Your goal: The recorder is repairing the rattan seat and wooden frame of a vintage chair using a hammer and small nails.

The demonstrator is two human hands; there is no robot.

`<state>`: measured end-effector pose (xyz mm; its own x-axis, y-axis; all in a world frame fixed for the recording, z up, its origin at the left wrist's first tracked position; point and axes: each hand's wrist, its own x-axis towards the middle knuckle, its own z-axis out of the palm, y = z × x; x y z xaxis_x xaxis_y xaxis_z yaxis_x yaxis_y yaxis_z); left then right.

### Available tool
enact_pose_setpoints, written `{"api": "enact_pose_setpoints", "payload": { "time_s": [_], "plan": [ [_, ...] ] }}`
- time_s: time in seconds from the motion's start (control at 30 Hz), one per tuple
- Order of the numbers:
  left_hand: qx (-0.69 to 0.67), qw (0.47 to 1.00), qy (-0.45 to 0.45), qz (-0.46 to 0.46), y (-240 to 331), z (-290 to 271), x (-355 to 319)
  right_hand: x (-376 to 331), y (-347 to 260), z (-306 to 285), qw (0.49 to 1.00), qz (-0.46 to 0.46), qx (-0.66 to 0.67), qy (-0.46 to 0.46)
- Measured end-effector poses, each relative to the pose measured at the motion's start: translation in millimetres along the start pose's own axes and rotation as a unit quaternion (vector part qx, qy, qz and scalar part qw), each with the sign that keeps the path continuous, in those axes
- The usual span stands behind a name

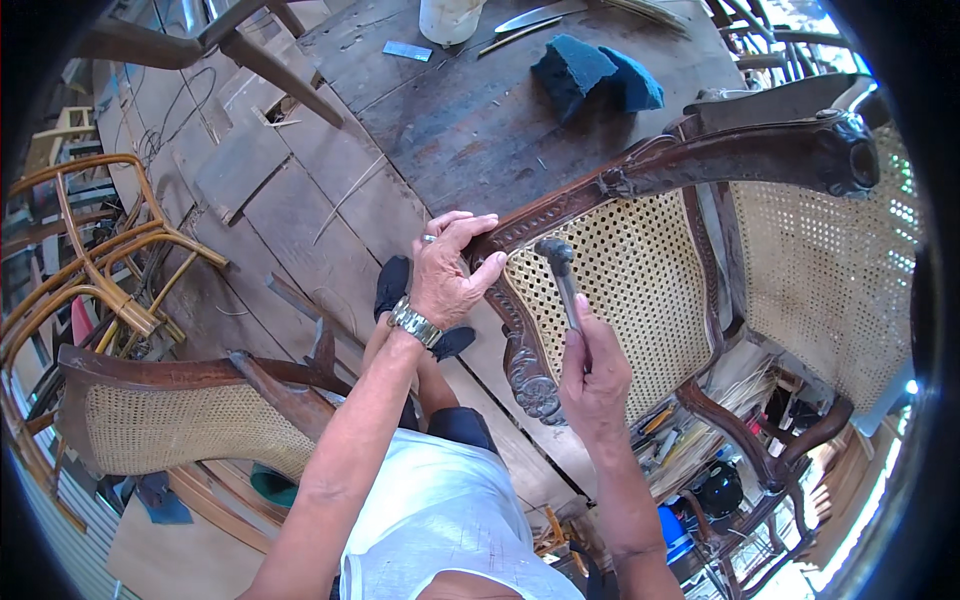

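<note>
In front of me stands a dark carved wooden chair [640, 178] with a woven cane panel [635, 285] set in its frame. My left hand [447, 275], with a ring and a metal watch on the wrist, grips the frame's left corner; its thumb lies along the panel's edge. A hammer [563, 272] with a dark head is in my right hand [598, 375], fingers closed round the handle. Its head hovers over or rests on the cane near the upper left edge; I cannot tell which. A carved rosette [537, 397] shows below the left corner.
Beyond the chair, a worn wooden board [470, 130] bears blue foam pieces [590, 75], a white container [448, 20] and a knife [540, 14]. More caned seating [190, 415] stands at left, near a rattan frame [110, 240]. Tools and cane strips [715, 425] lie at lower right.
</note>
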<state>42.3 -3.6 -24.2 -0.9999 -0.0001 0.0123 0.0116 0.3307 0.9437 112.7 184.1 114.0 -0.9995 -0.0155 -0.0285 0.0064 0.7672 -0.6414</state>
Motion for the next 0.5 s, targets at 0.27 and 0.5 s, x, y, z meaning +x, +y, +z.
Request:
{"api": "enact_pose_setpoints", "payload": {
  "time_s": [0.27,0.5],
  "plan": [
    [0.077,0.992,0.103,0.009,28,29,15,-92,12,-36,0.978,0.201,0.030,0.042],
    [0.150,0.986,0.047,-0.056,37,24,29,-217,57,-29,0.927,0.351,0.081,0.102]
  ]
}}
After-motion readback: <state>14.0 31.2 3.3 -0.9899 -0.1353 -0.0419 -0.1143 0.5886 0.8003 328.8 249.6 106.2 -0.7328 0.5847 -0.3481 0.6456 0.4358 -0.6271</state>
